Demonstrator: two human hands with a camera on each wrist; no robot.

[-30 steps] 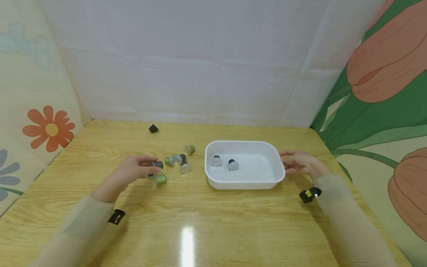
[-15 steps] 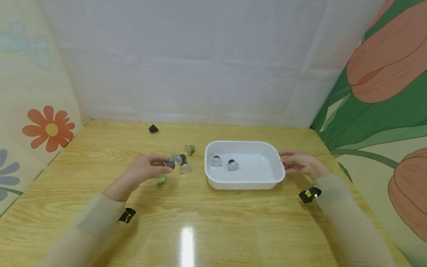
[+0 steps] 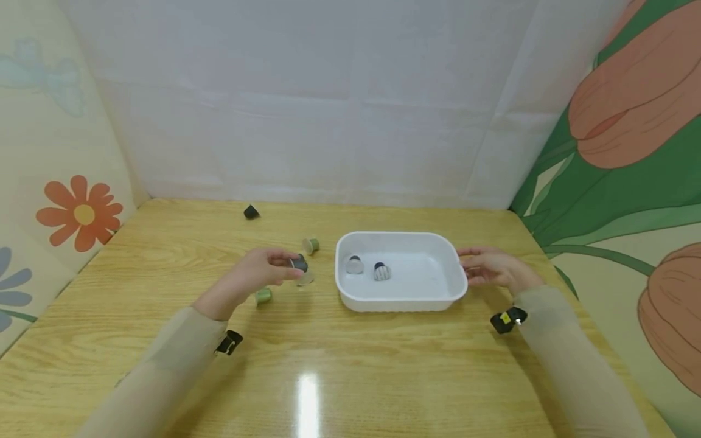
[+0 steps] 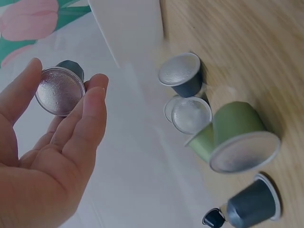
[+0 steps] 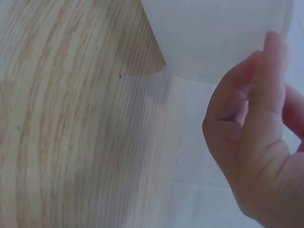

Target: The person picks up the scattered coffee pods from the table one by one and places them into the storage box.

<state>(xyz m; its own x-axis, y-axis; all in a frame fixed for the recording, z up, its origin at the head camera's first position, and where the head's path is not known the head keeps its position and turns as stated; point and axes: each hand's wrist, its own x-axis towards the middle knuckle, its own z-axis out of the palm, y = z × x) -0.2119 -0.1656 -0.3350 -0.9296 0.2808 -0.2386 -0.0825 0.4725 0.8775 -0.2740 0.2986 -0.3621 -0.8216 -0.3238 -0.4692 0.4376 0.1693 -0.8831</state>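
Between the thumb and fingertips of my left hand [image 3: 263, 274] is a dark coffee capsule [image 4: 61, 90], its silver foil lid facing the left wrist camera. The hand is above the table, left of a white plastic bin [image 3: 402, 306]. Below it lie several other capsules, among them a green capsule [image 4: 240, 121] and a dark capsule [image 4: 181, 73]; the hand partly covers this group in the head view. My right hand [image 3: 493, 267] is at the bin's right end, its extended fingers touching the outer wall near the rim.
Inside the bin lie two capsules, one with its pale lid showing [image 3: 355, 266] and one striped [image 3: 381, 272]. A black capsule [image 3: 251, 212] lies near the table's back edge. A white cloth [image 3: 350, 121] hangs behind the wooden table [image 3: 383, 371].
My left hand has moved right across the capsule group with the dark capsule in its fingers. The bin and my right hand have stayed in place.
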